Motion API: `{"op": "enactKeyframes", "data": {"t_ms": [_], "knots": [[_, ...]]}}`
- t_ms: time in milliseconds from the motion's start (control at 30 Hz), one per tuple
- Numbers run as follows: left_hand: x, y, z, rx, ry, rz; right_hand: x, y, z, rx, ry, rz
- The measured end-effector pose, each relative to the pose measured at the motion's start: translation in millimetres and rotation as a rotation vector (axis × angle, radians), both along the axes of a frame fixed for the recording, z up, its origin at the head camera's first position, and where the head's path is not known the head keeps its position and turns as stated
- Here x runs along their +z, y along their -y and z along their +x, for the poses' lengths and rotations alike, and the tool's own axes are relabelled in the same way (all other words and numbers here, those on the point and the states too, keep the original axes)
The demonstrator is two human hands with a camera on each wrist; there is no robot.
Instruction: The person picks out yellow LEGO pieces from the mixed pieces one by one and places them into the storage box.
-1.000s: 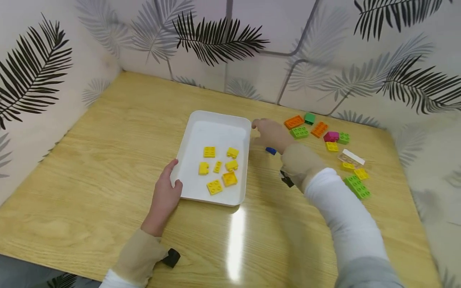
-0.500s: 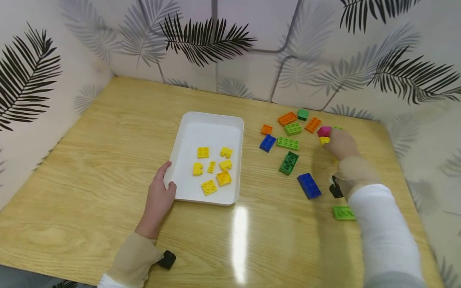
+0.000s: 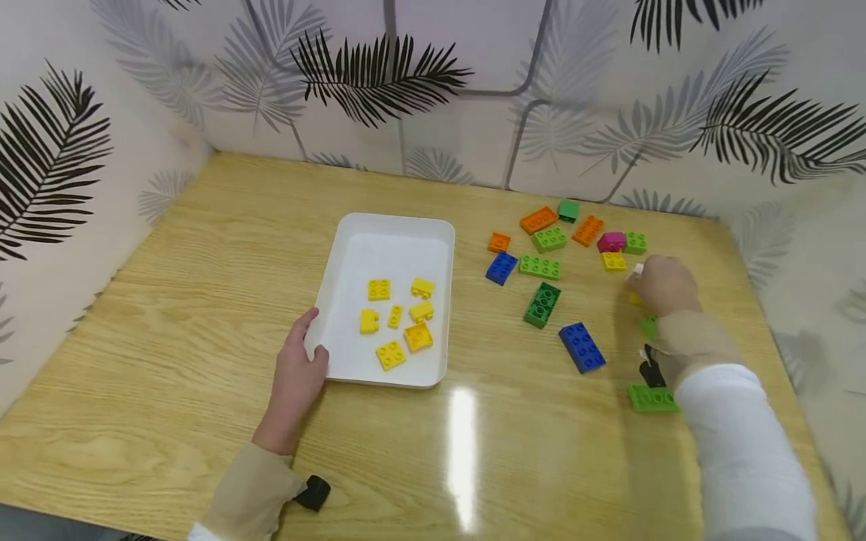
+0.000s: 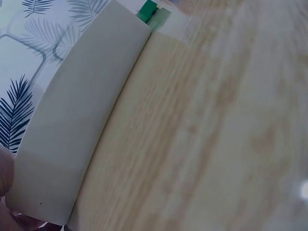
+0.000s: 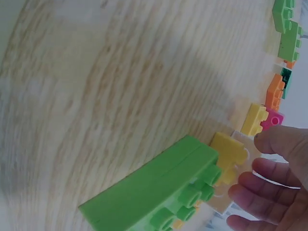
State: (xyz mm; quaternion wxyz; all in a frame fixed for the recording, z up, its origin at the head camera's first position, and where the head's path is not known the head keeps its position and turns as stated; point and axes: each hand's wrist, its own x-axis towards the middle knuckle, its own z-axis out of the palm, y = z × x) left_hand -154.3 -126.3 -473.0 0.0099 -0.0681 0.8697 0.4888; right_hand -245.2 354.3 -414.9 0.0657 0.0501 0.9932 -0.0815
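Observation:
My left hand (image 3: 298,376) grips the near left corner of a white tray (image 3: 399,240). Several yellow toy bricks (image 3: 390,355) lie inside it. In the left wrist view, the tray's outer wall (image 4: 82,106) stands beside my fingertips (image 4: 5,173). At the right of the table, my right hand (image 3: 666,285) reaches over a white brick (image 3: 639,269), partly hidden under it. The right wrist view shows its thumb and fingers (image 5: 262,180) loosely bent and apart beside a yellow brick (image 5: 226,149). A long light-green brick (image 5: 149,183) lies nearest that camera.
Loose bricks spread over the right half of the wooden table (image 3: 203,300): a pink one (image 3: 612,241), a dark green one (image 3: 543,305), blue ones (image 3: 582,347), light-green ones (image 3: 540,267) and orange ones (image 3: 538,219). A patterned wall (image 3: 460,135) borders the back.
My right hand has moved right from beside the tray, past the pink brick, to the white brick, uncovering bricks behind it. The left hand keeps its hold; the view has shifted slightly.

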Motion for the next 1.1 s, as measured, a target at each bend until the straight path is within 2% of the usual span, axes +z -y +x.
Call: {"op": "enactKeyframes", "data": {"t_ms": [233, 500, 667, 867, 1000, 1100], "knots": [[-2.1, 0, 0.3, -0.005, 0.005, 0.003, -7.4, 1, -0.4, -0.012, 0.075, 0.012], [-1.9, 0, -0.6, -0.007, -0.001, 0.002, -16.9, 0, -0.6, 0.003, 0.042, -0.012], [-0.5, 1, -1.1, 0.001, -0.016, -0.001, -11.5, 10, -9.8, 0.054, 0.04, -0.04], [-0.7, 4, -2.0, 0.007, -0.01, 0.013, 11.8, 56, -26.6, 0.158, 0.002, -0.091], [0.1, 4, -2.1, 0.004, 0.008, 0.031, 30.0, 104, -35.1, 0.195, 0.036, -0.117], [-0.1, 3, -2.3, -0.002, 0.013, 0.032, 38.5, 144, -38.6, 0.264, 0.041, -0.141]]}}
